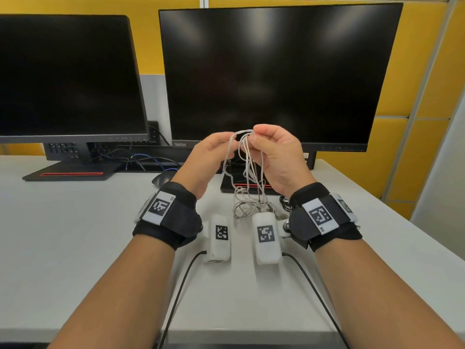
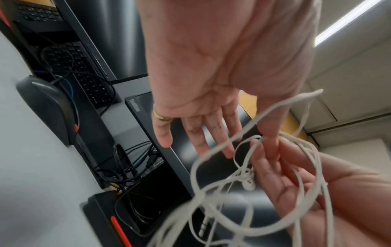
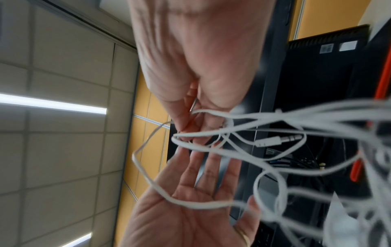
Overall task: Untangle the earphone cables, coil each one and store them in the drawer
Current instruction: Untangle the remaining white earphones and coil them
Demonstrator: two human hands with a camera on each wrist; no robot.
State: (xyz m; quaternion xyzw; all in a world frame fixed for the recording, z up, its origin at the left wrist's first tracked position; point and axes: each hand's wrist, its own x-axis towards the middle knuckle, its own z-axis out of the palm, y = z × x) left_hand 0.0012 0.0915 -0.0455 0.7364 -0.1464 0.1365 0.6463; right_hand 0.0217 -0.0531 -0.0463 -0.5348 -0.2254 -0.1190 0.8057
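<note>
A tangle of white earphone cables (image 1: pixel 249 172) hangs from my two raised hands down to a heap on the white table (image 1: pixel 75 235). My right hand (image 1: pixel 254 137) pinches several strands at the top between thumb and fingers (image 3: pixel 186 127). My left hand (image 1: pixel 222 144) is beside it with straight fingers (image 2: pixel 201 138); one loop of cable (image 3: pixel 190 205) lies across its palm. An earbud (image 2: pixel 248 183) dangles by the right hand's fingers. A jack plug (image 3: pixel 279 140) hangs free among the strands. No drawer is in view.
Two dark monitors (image 1: pixel 276 71) (image 1: pixel 68 76) stand at the back on black bases with red stripes. A black mouse (image 1: pixel 163 178) lies behind my left wrist. Black and blue cables (image 1: pixel 141 159) run under the monitors. A black cable (image 1: pixel 285 200) lies by my right wrist.
</note>
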